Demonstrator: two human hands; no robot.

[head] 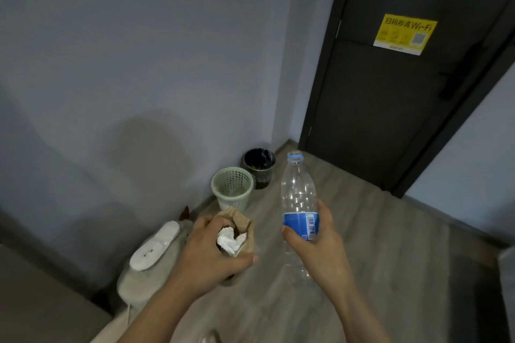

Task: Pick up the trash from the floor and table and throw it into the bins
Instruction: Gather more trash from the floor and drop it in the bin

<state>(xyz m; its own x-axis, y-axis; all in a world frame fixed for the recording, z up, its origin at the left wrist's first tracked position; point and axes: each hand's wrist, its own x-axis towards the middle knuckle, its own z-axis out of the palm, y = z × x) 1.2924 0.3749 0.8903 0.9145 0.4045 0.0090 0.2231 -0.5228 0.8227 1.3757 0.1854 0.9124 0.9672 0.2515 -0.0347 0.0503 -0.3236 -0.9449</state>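
Left of the green bin [232, 186] & nearer the camera, a white slipper-like thing [156, 245] lay on a grey lump; couldn't tell what exactly.

L hand [207, 250] was just camera-side of the green bin, fingers & thumb curled round a brown bag [241, 224] w/ a white tissue [230, 239] bunched against it. Both looked feather-light, soft & crushable. No care needed: a loose squeeze at the bag's crumpled neck should do, tho the tissue could slip out if the grip slackened.

Green bin stood on the floor [376, 231] by the wall, mesh-sided. Black bin [259, 166] sat right of it & further back, touching or just beside; couldn't tell which.

Right of the green bin, held up off the floor, was the bottle [298, 192]: clear plastic, no cap, blue label, empty as far as I could see. R hand [317, 245] wrapped round it at the label, thumb on the near side, fingers behind. Judged light, thin-walled & smooth; prob dents if squeezed hard, so mid-body at the label is the sensible hold.

Far right of the green bin: dark door [390, 106] w/ yellow sticker [404, 35].
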